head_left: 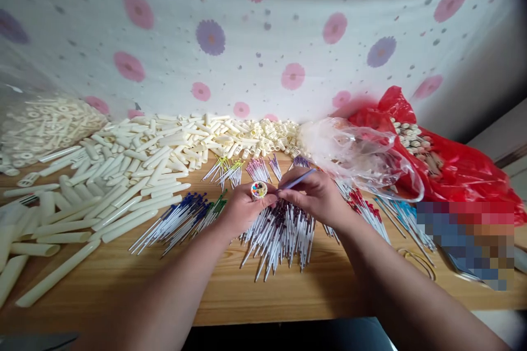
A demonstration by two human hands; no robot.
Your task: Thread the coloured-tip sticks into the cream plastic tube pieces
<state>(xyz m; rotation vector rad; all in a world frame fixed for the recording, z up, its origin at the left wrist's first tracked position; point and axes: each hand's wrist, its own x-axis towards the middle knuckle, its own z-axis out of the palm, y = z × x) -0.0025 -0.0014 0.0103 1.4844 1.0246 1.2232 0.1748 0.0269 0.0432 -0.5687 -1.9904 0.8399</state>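
My left hand point(242, 211) is closed around a white round pen part point(259, 190), whose end shows several coloured dots; the rest of it is hidden in the fingers. My right hand point(319, 197) pinches a thin purple pen refill point(297, 179), tilted up to the right. Its lower end is close to the left fingertips, and I cannot tell whether the two touch. Under both hands lies a heap of white refills with dark purple ends point(284, 236). Blue-ended refills point(173, 219) lie to the left, red-ended ones point(366, 208) to the right.
Cream pen barrels point(123, 192) cover the left of the wooden table point(230, 301). Small cream parts point(263, 137) line the back. A clear bag point(349, 148) and a red bag point(465, 175) stand at right, near light-blue-ended refills point(407, 219) and rubber bands point(420, 263).
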